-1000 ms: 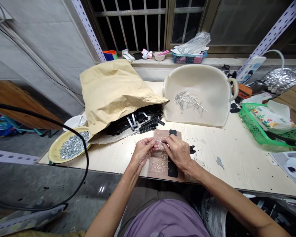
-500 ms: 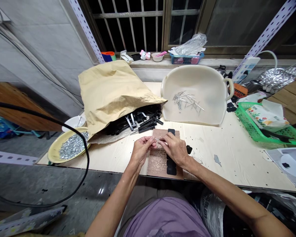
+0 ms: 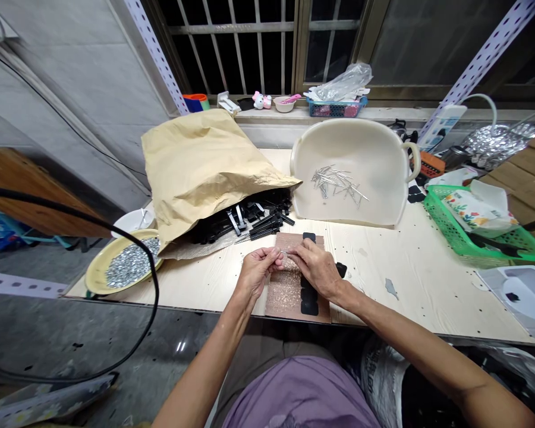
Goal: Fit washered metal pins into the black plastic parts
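Now, at the pale wooden table (image 3: 410, 267), over my brown board (image 3: 283, 294), little has changed from half a second ago: my left hand (image 3: 255, 267) and right hand (image 3: 317, 267) hardly shift, so I judge this fine handling unfinished. Both pinch a pin (image 3: 285, 252) between them, thin, silvery, faintly blurred.

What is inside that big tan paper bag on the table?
At the open mouth of the bag, a jumble of black pieces and some silvery strips shows. The bag covers whatever lies deeper.
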### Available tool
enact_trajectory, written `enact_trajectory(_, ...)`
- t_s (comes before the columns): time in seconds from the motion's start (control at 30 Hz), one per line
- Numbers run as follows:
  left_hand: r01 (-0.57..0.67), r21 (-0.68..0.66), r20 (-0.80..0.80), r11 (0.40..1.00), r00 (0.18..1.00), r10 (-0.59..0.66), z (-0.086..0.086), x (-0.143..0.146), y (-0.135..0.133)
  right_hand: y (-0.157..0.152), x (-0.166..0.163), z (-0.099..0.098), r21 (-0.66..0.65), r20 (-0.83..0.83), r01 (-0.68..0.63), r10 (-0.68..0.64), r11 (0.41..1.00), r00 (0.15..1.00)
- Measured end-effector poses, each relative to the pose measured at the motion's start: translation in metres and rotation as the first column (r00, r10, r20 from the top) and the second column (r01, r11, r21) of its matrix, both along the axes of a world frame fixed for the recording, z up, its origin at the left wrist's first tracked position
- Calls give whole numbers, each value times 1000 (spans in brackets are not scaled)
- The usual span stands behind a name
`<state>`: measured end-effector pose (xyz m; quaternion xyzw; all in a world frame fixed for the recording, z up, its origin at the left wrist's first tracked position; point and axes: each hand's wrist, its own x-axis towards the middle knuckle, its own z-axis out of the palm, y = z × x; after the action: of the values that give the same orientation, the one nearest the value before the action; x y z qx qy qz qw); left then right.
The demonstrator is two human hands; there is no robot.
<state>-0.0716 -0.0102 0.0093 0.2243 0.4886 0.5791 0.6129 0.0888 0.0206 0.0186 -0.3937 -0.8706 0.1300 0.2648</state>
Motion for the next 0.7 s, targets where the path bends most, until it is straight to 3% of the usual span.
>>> enact_trajectory(0.2, 68, -31, -94, 997, 993, -70, -7, 15, 4, 18, 33, -6, -81, -119, 2, -12, 997, 993)
enact_trajectory(0.33, 52, 6, -342, 999, 939, -47, -18, 21, 9, 42, 66, -17, -66, -70, 50, -54, 997, 996)
enact_trajectory(0.4, 45, 44, -534, 998, 845, -14, -25, 22, 10, 57, 76, -26, -53, -26, 28, -29, 998, 999)
enact_trajectory(0.5, 64, 145, -764, 987, 641, 71, -33, 24, 10, 80, 80, -39, -23, 32, -28, 28, 999, 999)
enact_trajectory(0.6, 113, 201, -855, 973, 506, 118, -38, 26, 8, 95, 79, -46, 13, 77, -63, 62, 998, 995)
enact_trajectory(0.7, 115, 201, -884, 973, 449, 130, -40, 28, 7, 84, 78, -53, 26, 74, -146, 144, 989, 987)
